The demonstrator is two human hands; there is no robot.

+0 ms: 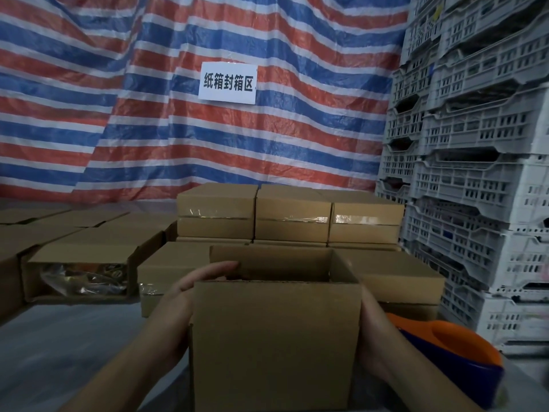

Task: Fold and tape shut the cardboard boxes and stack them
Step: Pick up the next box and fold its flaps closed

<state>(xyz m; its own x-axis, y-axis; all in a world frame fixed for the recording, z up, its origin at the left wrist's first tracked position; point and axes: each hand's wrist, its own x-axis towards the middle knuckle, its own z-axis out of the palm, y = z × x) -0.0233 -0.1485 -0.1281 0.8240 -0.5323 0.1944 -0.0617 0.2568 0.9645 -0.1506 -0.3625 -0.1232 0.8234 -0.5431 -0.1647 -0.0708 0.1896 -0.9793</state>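
The left hand (190,288) has its grip on the left wall of the open cardboard box (274,340), fingers hooked over the upper left edge and reaching into the opening, the palm flat on the outside. The right hand (375,331) presses on the box's right wall; most of it is behind the cardboard, so whether its grip is wide or narrow cannot be told. The box is plain brown, upright at the near edge of the tabletop (68,346), its near and far flaps standing up and the inside dark, with nothing there to make out. Just right of it lies an orange and blue tape dispenser (451,349), partly covered by the right forearm. Behind, toward the far right corner, sealed boxes (292,215) are stacked, with glossy tape on their fronts. At the left edge an open box on its side (80,273) shows crinkled wrapping, too dim to identify. Grey plastic crates (475,162) tower on the right, cut off by the frame.
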